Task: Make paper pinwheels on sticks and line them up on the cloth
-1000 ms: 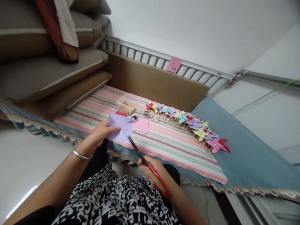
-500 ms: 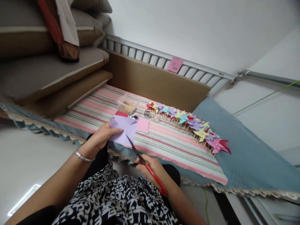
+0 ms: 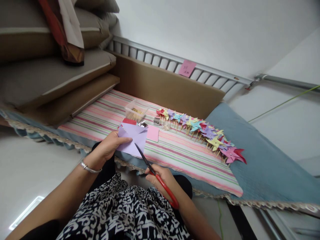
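Observation:
A square of purple paper (image 3: 137, 134) is pinched in my left hand (image 3: 111, 143), the thumb lying across its face. Slits run in from its corners. My right hand (image 3: 161, 178) is wrapped round red-handled scissors (image 3: 166, 190), whose dark blades lie together at the paper's near corner, tips pointing toward its middle. Just past the purple sheet, pink paper (image 3: 153, 133) lies on the striped cloth, and a red piece of paper (image 3: 130, 121) shows behind it.
A clear plastic box (image 3: 136, 110) holds thin sticks. Beside it are a small sharpener-like metal item (image 3: 156, 120) and a small clear container (image 3: 166, 125). Colourful paper pinwheels (image 3: 208, 133) on sticks form a long row to the right. Stacked cushions (image 3: 57, 76) stand at the left.
The purple paper and the scissors have shifted very slightly. The blades look a little more closed than before, and both hands keep their holds.

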`<state>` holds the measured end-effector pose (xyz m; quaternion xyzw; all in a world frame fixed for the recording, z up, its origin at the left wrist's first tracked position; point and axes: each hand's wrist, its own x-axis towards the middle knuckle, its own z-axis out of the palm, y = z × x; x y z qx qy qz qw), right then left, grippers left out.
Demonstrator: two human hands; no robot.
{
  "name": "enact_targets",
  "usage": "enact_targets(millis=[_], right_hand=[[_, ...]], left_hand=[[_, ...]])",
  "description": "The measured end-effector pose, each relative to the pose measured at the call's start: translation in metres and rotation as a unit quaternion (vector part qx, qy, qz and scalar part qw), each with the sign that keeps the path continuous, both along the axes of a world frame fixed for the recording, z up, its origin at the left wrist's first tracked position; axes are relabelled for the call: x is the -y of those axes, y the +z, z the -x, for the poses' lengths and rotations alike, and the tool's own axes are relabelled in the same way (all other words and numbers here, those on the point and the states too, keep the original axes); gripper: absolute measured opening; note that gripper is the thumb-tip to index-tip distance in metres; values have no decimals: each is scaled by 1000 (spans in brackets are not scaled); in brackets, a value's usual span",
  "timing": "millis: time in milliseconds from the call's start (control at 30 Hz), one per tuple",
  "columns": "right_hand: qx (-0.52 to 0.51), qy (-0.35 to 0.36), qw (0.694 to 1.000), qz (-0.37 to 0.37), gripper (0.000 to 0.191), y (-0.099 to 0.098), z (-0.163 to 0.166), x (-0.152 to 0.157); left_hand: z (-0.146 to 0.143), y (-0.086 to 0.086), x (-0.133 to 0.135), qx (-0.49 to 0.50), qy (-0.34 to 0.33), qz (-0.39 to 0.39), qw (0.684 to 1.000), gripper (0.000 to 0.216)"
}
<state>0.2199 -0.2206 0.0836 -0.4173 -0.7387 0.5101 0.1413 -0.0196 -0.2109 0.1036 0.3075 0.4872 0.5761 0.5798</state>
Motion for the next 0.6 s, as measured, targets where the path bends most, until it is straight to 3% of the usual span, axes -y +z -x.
enact_targets(millis=[433,600], right_hand=[[29,0,999,-42,22,4,0,1],[50,10,993,-111,18,0,-1,-4]], left_hand=[[-3,0,0,4,13,0,1000,26],[-4,3,0,3,24,11,1000,27]])
